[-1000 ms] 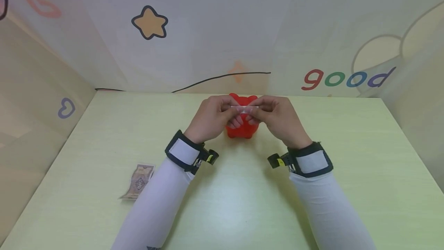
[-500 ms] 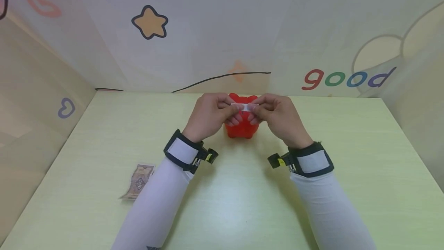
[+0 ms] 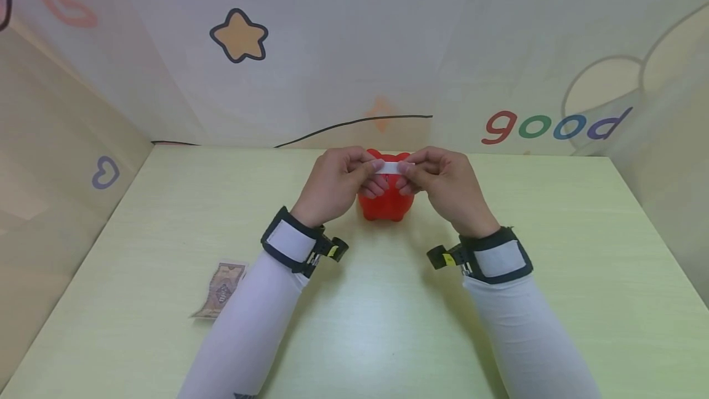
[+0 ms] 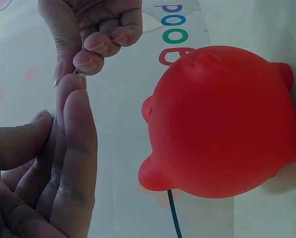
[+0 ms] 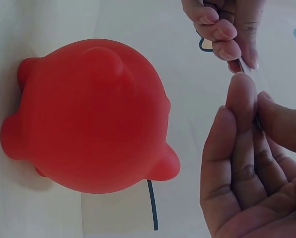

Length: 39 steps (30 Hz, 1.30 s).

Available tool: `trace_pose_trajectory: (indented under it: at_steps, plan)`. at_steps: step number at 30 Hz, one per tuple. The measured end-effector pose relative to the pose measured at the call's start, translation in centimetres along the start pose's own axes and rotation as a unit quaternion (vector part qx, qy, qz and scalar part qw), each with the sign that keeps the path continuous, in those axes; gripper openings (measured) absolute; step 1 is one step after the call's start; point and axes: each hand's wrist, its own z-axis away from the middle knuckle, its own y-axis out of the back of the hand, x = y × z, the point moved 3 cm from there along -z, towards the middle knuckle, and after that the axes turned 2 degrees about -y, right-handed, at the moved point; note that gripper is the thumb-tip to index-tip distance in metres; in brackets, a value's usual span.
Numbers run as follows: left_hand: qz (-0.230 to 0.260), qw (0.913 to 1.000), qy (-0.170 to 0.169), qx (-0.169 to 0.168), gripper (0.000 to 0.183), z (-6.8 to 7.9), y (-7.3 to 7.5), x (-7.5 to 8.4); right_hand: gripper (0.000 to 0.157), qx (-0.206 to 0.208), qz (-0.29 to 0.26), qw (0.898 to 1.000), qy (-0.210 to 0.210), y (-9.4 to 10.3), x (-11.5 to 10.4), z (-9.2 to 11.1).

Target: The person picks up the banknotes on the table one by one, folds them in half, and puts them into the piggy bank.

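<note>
Both hands hold a narrow white strip, apparently folded paper, stretched level between them above a red piggy bank. My left hand pinches its left end between thumb and fingers. At the opposite end, my right hand has the same kind of pinch. From the left wrist, the round red piggy bank appears beside the fingers, apart from them. The right wrist view shows the strip nearly edge-on, a thin sliver between the fingertips. The hands cover part of the piggy bank's upper sides in the head view.
A creased brown banknote lies on the light table at the left, partly covered by the left forearm. Behind the piggy bank rises a printed backdrop, close to the table's back edge.
Both hands have risen slightly and their thumbs have drawn a little apart. More of the white strip shows between them. The banknote and piggy bank have stayed put.
</note>
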Motion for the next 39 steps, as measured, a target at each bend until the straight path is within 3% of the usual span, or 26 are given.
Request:
trace_pose_trajectory:
  at_steps: [22, 31, 35, 39]
  plan:
    - [0.005, 0.9998, -0.019, 0.005, 0.012, -0.09, 0.07, 0.04, 0.025, -0.002, -0.012, 1.000, 0.000, -0.10, -0.18, 0.03]
    - [0.021, 0.9988, -0.042, 0.016, 0.014, -0.20, -0.19, 0.05, 0.027, -0.001, -0.024, 0.999, 0.027, -0.30, -0.32, 0.10]
    - [0.008, 0.9983, -0.053, 0.024, 0.018, -0.20, -0.32, -0.07, 0.025, 0.013, -0.014, 0.999, 0.034, -0.10, -0.40, 0.11]
    - [-0.052, 0.9953, -0.063, 0.051, 0.026, -0.16, -0.16, -0.19, 0.027, 0.026, -0.016, 0.999, 0.032, 0.36, -0.36, 0.04]
